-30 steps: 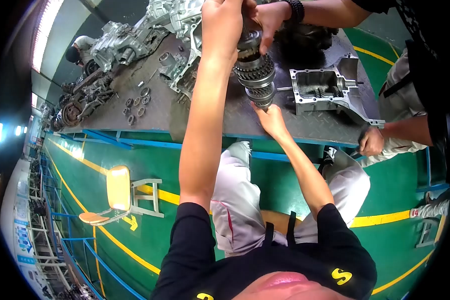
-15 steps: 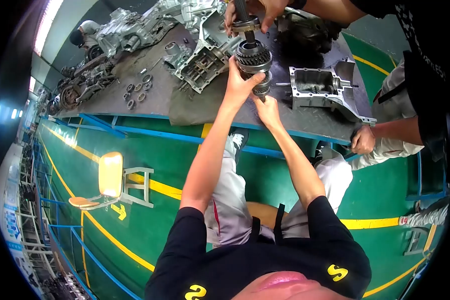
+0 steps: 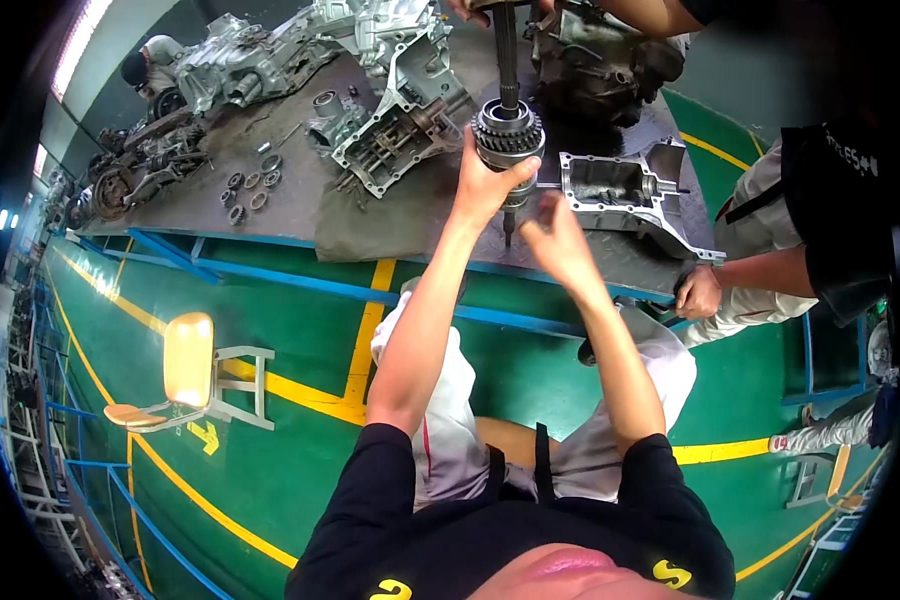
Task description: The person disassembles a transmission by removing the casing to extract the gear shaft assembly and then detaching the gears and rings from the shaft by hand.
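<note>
Right hand (image 3: 562, 240) has drawn away from the lower end of the geared shaft (image 3: 507, 130) and stands just beside it, at 4 o'clock, fingers loosely open. Left hand (image 3: 487, 182) grips the shaft, thumb across its front; the shaft projects past this grip toward 12 and 6 o'clock.

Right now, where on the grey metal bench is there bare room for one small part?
Between the small round metal rings and the flat olive mat; also the mat's front, before the left open silver casing. Crowded: the left end, with dark metal parts, and around the steel gear shaft in the left hand.
</note>
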A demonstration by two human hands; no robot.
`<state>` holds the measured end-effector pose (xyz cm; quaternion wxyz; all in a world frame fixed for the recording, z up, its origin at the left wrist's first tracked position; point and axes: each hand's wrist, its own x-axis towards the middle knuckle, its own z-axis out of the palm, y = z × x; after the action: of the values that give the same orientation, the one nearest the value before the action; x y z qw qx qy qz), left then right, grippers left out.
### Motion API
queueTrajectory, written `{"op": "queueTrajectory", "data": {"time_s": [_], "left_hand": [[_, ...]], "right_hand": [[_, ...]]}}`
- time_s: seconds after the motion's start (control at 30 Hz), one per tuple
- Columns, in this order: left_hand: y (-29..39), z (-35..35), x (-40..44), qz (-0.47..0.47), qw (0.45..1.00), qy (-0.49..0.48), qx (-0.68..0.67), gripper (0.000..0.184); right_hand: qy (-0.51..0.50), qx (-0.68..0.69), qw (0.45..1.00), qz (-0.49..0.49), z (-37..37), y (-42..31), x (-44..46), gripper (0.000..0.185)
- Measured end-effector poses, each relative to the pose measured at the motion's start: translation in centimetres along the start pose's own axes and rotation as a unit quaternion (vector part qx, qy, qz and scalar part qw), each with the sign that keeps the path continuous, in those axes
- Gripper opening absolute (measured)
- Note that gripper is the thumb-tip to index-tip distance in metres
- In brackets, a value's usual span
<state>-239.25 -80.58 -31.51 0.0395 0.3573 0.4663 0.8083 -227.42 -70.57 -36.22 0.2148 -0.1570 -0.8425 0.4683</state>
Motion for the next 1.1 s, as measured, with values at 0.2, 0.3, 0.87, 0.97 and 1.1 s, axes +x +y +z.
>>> {"op": "queueTrajectory", "data": {"time_s": [0.2, 0.3, 0.87, 0.97, 1.1], "left_hand": [[0.2, 1.9, -0.5, 0.024, 0.997, 0.036, 0.061, 0.074], [-1.7, 2.3, -0.2, 0.076, 0.987, 0.027, 0.139, 0.087], [-0.6, 3.0, -0.8, 0.075, 0.985, 0.068, 0.142, 0.085], [-0.5, 2.2, -0.7, 0.06, 0.993, 0.047, 0.088, 0.087], [0.5, 1.5, -1.0, 0.043, 0.994, 0.019, 0.096, 0.084]], "right_hand": [[0.085, 0.021, 0.965, -0.248, -5.8, -9.9, 4.0, 0.102], [0.016, -0.085, 0.965, -0.248, -5.8, -11.5, 5.5, 0.092], [0.119, 0.035, 0.955, -0.269, -8.4, -17.0, 10.5, 0.08], [0.214, -0.035, 0.913, -0.345, -8.9, -20.7, 10.7, 0.059], [0.189, 0.092, 0.929, -0.306, -9.8, -24.2, 8.5, 0.066]]}}
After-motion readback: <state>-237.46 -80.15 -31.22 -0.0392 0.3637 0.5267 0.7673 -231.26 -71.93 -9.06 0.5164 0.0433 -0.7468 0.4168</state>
